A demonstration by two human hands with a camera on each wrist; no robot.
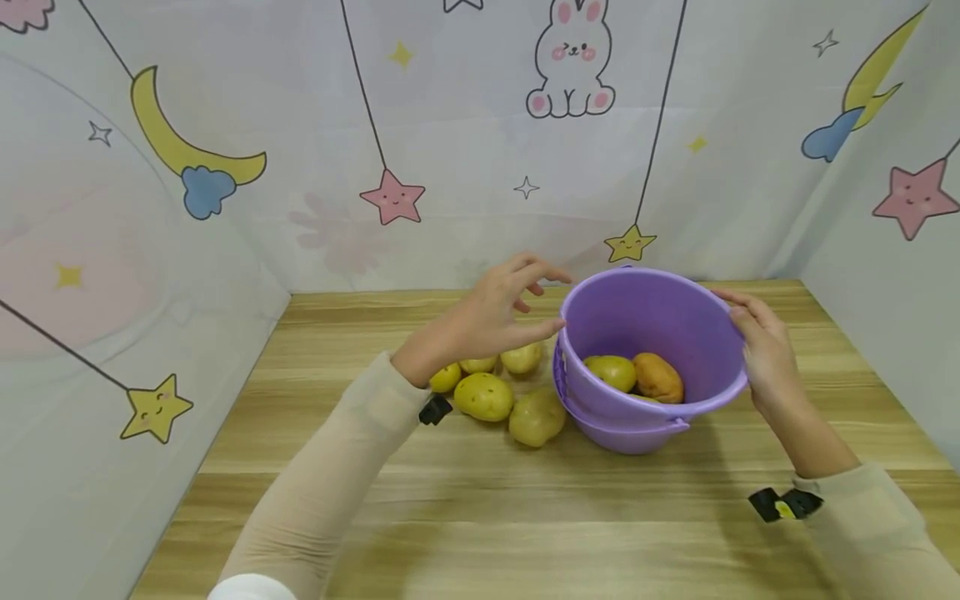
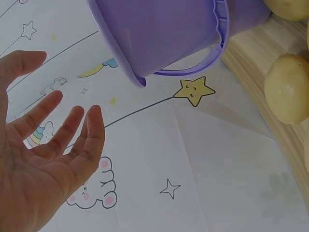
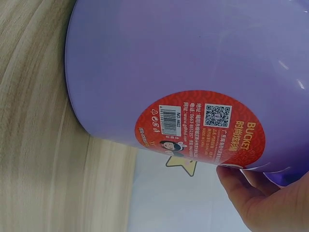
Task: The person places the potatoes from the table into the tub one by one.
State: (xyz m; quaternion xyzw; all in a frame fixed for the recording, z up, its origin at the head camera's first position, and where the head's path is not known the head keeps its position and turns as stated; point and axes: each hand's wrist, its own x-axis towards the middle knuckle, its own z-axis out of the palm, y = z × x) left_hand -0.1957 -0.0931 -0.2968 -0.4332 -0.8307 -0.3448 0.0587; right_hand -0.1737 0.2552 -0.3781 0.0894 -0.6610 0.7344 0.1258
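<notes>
A purple bucket (image 1: 633,429) stands on the table, tilted slightly, its handle hanging down against the side. Inside it lie a yellow-green potato (image 1: 613,372) and an orange-brown oval piece (image 1: 658,377); part of another shows below them. My right hand (image 1: 768,346) grips the rim at the right. In the right wrist view, its fingers (image 3: 236,186) touch the wall beside a red label (image 3: 203,128). Just left of the rim is my left hand (image 1: 504,304), fingers loosely bent and holding nothing; the left wrist view shows it apart from the bucket. Several potatoes (image 1: 483,397) lie below that hand.
The wood-grain table (image 1: 525,533) is bordered at the back and sides by white cloth (image 1: 465,125) printed with stars, moons and a rabbit. A small bright yellow fruit or potato (image 1: 446,379) lies at the left of the pile, partly hidden by the left wrist.
</notes>
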